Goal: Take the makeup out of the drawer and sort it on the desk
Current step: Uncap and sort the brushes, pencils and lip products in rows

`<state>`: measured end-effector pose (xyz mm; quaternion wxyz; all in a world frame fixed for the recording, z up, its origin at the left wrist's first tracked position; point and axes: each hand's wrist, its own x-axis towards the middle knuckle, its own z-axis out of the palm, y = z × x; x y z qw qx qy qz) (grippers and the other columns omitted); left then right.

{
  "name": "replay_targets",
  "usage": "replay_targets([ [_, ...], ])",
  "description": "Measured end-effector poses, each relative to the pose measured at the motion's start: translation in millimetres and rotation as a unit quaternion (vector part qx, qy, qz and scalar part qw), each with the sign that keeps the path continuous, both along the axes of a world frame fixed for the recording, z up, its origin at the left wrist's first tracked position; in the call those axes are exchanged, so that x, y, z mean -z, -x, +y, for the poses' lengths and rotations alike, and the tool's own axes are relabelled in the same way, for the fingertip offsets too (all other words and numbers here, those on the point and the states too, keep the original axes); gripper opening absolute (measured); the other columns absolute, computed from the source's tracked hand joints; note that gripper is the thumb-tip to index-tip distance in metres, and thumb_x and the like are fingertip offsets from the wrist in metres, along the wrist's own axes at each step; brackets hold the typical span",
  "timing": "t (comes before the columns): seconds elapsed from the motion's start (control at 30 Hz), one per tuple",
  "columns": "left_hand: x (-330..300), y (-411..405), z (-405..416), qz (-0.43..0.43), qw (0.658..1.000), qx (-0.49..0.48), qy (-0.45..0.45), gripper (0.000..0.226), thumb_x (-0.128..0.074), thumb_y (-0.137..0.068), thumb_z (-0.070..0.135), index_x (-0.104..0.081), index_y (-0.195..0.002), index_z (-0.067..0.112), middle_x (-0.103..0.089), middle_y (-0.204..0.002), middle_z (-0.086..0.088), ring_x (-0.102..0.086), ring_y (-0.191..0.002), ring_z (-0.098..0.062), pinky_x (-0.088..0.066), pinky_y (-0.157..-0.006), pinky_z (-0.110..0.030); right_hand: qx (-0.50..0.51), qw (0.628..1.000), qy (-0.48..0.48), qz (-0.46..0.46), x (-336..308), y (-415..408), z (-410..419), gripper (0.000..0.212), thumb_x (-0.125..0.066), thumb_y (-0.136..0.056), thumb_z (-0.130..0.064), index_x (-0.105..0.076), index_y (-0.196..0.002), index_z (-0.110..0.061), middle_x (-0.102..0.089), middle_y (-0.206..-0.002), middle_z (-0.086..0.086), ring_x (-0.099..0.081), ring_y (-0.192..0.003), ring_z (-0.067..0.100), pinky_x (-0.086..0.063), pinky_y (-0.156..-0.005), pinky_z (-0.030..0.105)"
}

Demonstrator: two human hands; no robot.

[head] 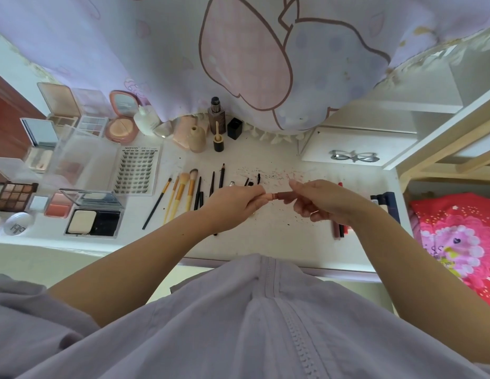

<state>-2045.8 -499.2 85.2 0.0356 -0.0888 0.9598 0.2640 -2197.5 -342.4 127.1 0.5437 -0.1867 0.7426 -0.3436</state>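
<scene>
Here, both hands [232, 205] [324, 203] on lipstick [279, 196].

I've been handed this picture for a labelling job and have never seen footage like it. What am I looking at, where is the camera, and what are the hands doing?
There is no machine here. The one picture comes from a wide-angle camera worn on a person's head, looking down over their lilac top at a white desk. Both arms reach forward. The left hand and the right hand each pinch one end of a small brownish-pink lipstick tube above the desk. Makeup is laid out in groups: palettes and compacts on the left, a lash card, a row of brushes and pencils, bottles at the back, and lip sticks on the right.
</scene>
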Motion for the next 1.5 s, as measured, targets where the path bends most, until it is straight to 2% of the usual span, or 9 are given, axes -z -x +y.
replay_targets([
  [0.17,6.0,1.0,-0.8,-0.022,1.000,0.005,0.012,0.031,-0.029,-0.098,0.047,-0.047,-0.090,0.023,-0.051,-0.064,0.006,-0.048,-0.054,-0.012,-0.039,-0.052,-0.029,-0.002,1.000,0.014,0.015,4.0,5.9,4.6,0.007,-0.058,-0.093,-0.018,-0.063,-0.096,-0.015,-0.064,-0.078,-0.002,-0.058,-0.068,0.005,-0.046,-0.057,0.020],
  [0.43,16.2,-8.5,-11.7,-0.026,1.000,0.001,0.012,0.028,-0.028,-0.097,0.049,-0.043,-0.085,0.029,-0.048,-0.065,0.010,-0.047,-0.055,-0.006,-0.036,-0.051,-0.024,-0.026,0.999,-0.013,0.032,6.1,20.9,15.3,0.003,-0.057,-0.093,-0.013,-0.059,-0.095,-0.012,-0.068,-0.082,0.000,-0.062,-0.066,0.005,-0.047,-0.055,0.021],
  [0.6,23.7,-9.0,-34.7,-0.053,0.989,-0.131,-0.031,0.030,-0.029,-0.101,0.037,-0.050,-0.105,0.016,-0.051,-0.070,0.006,-0.047,-0.055,-0.008,-0.038,-0.050,-0.023,0.067,0.997,-0.019,0.026,9.6,44.8,36.4,0.008,-0.053,-0.095,-0.010,-0.059,-0.100,-0.011,-0.070,-0.091,0.003,-0.065,-0.076,0.010,-0.049,-0.060,0.024],
  [0.7,24.4,4.5,-22.5,-0.075,0.981,-0.153,-0.092,0.029,-0.030,-0.101,0.036,-0.043,-0.119,0.017,-0.062,-0.090,0.005,-0.059,-0.063,-0.015,-0.051,-0.056,-0.029,0.108,0.994,-0.006,-0.007,18.6,42.7,41.6,0.020,-0.050,-0.096,-0.007,-0.059,-0.110,-0.017,-0.070,-0.098,0.002,-0.066,-0.085,0.012,-0.052,-0.061,0.024],
  [0.83,33.7,38.1,8.9,-0.111,0.952,-0.230,-0.169,0.036,-0.036,-0.096,0.049,-0.048,-0.098,0.015,-0.068,-0.083,0.002,-0.064,-0.066,-0.018,-0.052,-0.053,-0.027,0.151,0.988,-0.031,0.017,43.0,16.9,28.5,0.020,-0.047,-0.098,-0.013,-0.057,-0.114,-0.009,-0.070,-0.096,0.003,-0.066,-0.088,0.015,-0.056,-0.063,0.028],
  [0.97,47.9,62.1,26.5,-0.142,0.962,-0.233,-0.019,0.044,-0.034,-0.096,0.046,-0.053,-0.077,0.011,-0.059,-0.078,-0.007,-0.059,-0.084,-0.028,-0.048,-0.067,-0.036,0.136,0.985,-0.084,0.062,70.3,-15.0,8.9,0.016,-0.042,-0.099,-0.026,-0.044,-0.108,-0.013,-0.070,-0.086,0.000,-0.064,-0.074,0.013,-0.055,-0.056,0.027],
  [1.1,60.0,68.5,28.6,-0.138,0.960,-0.217,0.110,0.048,-0.031,-0.096,0.043,-0.063,-0.098,0.008,-0.058,-0.108,-0.013,-0.048,-0.106,-0.030,-0.036,-0.090,-0.040,0.083,0.975,-0.105,0.179,87.5,-27.3,-11.2,0.029,-0.039,-0.098,-0.032,-0.047,-0.107,-0.005,-0.065,-0.095,0.010,-0.058,-0.076,0.023,-0.049,-0.067,0.037],
  [1.27,67.9,69.1,27.7,-0.164,0.955,-0.190,0.157,0.047,-0.033,-0.097,0.042,-0.059,-0.112,0.006,-0.055,-0.118,-0.014,-0.046,-0.110,-0.030,-0.034,-0.093,-0.039,0.012,0.951,-0.136,0.278,97.5,-32.6,-32.6,0.033,-0.035,-0.100,-0.033,-0.049,-0.105,-0.003,-0.061,-0.105,0.017,-0.058,-0.093,0.032,-0.035,-0.066,0.031],
  [1.5,64.5,63.6,22.8,-0.101,0.965,-0.200,0.136,0.039,-0.035,-0.097,0.037,-0.056,-0.108,0.007,-0.056,-0.115,-0.014,-0.047,-0.108,-0.030,-0.037,-0.088,-0.039,-0.045,0.936,-0.148,0.317,106.2,-28.4,-33.6,0.034,-0.036,-0.096,-0.045,-0.047,-0.093,-0.013,-0.058,-0.089,0.008,-0.052,-0.076,0.025,-0.034,-0.060,0.030],
])
